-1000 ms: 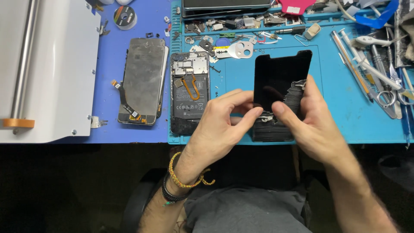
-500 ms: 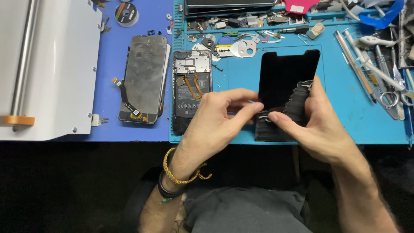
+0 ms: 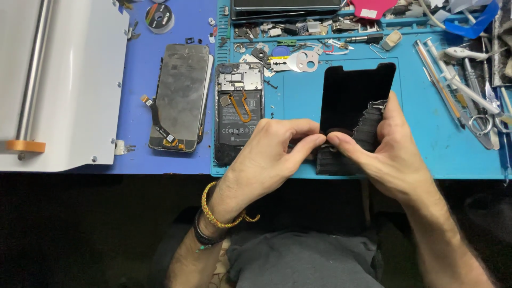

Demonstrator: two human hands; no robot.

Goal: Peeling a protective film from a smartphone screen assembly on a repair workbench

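Note:
A black phone screen panel (image 3: 354,98) lies on the blue work mat (image 3: 448,144), with torn black film peeled up along its lower right. My left hand (image 3: 269,154) and my right hand (image 3: 381,149) meet over the panel's lower end, fingertips pinched together on the black film. An opened phone body (image 3: 238,109) with an orange flex cable lies just left of my left hand. Further left, a removed display (image 3: 180,96) rests face down on the purple mat.
A white machine with a metal bar (image 3: 53,80) fills the left. Tweezers, scissors and other tools (image 3: 469,80) crowd the right of the mat. Small parts and screws (image 3: 298,32) litter the back edge; a tape roll (image 3: 160,10) sits at top.
The view has shifted slightly. My fingertips have drawn closer together on the black film at the panel's lower end.

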